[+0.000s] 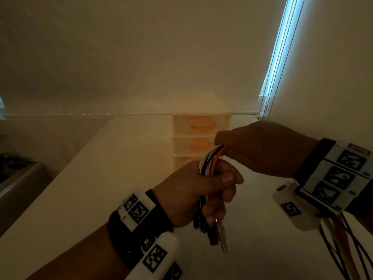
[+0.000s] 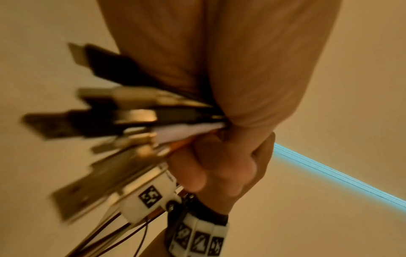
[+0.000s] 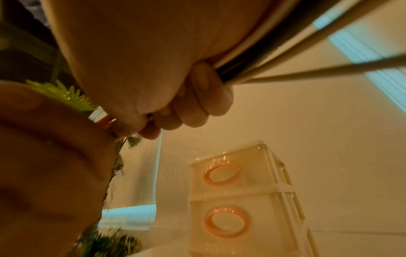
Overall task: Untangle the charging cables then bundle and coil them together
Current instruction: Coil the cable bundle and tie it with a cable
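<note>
A bundle of charging cables (image 1: 211, 161), white, black and orange, runs between both hands above the white table. My left hand (image 1: 198, 188) grips the bundle in a fist, and the plug ends (image 1: 214, 231) hang below it. In the left wrist view the plugs (image 2: 114, 120) fan out to the left of the fist, blurred. My right hand (image 1: 260, 146) is curled round the same bundle just above and to the right. The cables (image 3: 274, 52) leave its fist toward the upper right, and loose strands (image 1: 343, 249) hang under that wrist.
A pale set of stacked plastic drawers (image 1: 201, 138) with orange ring handles stands on the white table (image 1: 101, 178) right behind the hands. A blind's bead cords (image 1: 278, 57) hang at the right by the window. Green plants (image 3: 72, 99) show in the right wrist view.
</note>
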{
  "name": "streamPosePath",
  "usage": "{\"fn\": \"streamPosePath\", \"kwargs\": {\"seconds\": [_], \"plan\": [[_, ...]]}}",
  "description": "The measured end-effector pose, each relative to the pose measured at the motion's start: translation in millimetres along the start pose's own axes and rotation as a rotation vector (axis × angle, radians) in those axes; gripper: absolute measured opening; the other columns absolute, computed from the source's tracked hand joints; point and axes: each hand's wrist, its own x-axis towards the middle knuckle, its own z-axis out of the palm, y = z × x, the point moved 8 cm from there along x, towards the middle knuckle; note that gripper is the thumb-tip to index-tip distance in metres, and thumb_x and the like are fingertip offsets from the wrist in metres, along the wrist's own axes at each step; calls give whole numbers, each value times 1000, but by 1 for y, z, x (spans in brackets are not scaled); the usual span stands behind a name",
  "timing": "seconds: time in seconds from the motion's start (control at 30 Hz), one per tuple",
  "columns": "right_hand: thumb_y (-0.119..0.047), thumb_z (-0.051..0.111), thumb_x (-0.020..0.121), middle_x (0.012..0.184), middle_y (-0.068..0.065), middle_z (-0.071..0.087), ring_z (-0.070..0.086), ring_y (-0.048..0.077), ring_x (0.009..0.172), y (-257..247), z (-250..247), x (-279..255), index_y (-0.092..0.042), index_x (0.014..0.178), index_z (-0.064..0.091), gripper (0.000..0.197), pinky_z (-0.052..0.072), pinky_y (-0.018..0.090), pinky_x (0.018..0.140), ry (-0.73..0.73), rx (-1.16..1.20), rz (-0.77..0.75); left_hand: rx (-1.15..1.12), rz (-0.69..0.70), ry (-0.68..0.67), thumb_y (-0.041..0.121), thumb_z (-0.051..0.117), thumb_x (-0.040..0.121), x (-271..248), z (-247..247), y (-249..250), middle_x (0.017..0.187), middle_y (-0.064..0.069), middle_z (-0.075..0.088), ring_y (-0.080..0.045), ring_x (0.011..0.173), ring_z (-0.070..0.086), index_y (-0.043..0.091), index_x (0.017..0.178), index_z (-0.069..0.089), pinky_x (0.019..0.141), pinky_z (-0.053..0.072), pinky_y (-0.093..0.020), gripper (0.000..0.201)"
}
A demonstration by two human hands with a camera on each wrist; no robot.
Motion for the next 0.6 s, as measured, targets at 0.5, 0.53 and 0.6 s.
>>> {"fn": "streamPosePath", "kwargs": {"seconds": [0.5,0.53,0.6], "plan": [[-45,34,98,69,-17,48,42,-5,51,0,12,-10,-31,98,46,18,30,11,50,-25,175,31,-234,-226,-314,46,48,99,-12,39,-15,42,5,26,-3,33,38,15,62,51,50,41,-22,49],[-46,34,99,70,-14,52,46,-1,52,2,12,-12,-30,97,49,21,34,14,50,-18,226,46,-224,-208,-303,46,48,99,-12,36,-11,42,5,27,-4,33,39,14,63,51,50,43,-22,49],[-47,34,100,75,-11,61,55,4,59,3,12,-14,-31,103,53,25,41,15,53,-27,273,48,-168,-207,-269,46,52,98,-13,30,-11,42,7,33,-6,34,42,12,69,54,53,47,-25,44]]}}
